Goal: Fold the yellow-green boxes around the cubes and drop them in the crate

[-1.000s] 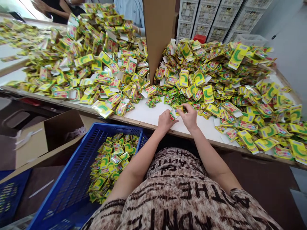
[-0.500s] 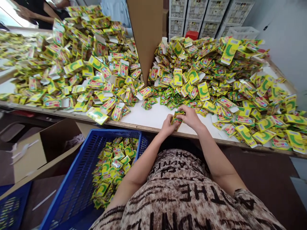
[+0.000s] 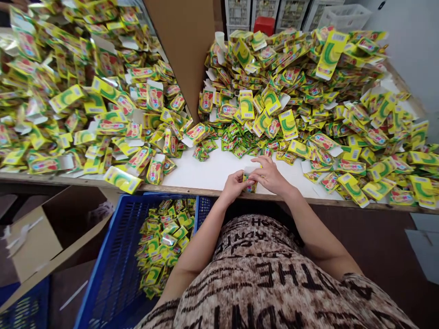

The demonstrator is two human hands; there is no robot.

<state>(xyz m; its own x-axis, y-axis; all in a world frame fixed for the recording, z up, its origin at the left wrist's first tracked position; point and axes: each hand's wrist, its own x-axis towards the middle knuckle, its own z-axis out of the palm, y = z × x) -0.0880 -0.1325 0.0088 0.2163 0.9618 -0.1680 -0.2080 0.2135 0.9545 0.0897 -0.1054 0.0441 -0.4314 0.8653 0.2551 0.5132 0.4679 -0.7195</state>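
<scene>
My left hand [image 3: 232, 185] and my right hand [image 3: 270, 174] meet at the table's near edge, both closed on one small yellow-green box [image 3: 250, 179] whose white flap stands open on top. Just behind them lie small green sachets [image 3: 240, 145] at the foot of a big heap of flat yellow-green cartons [image 3: 308, 91]. The white table top [image 3: 209, 169] shows bare around my hands.
A second heap of cartons [image 3: 85, 100] covers the table's left side, split off by an upright cardboard sheet [image 3: 185, 45]. A blue crate [image 3: 113, 269] holding filled packs stands below left, beside an open cardboard box [image 3: 30, 242]. White crates [image 3: 291, 11] are stacked behind.
My hands picked up sachets from the pile and drew back to the table edge, now holding a box together. The view has tilted down and nearer.
</scene>
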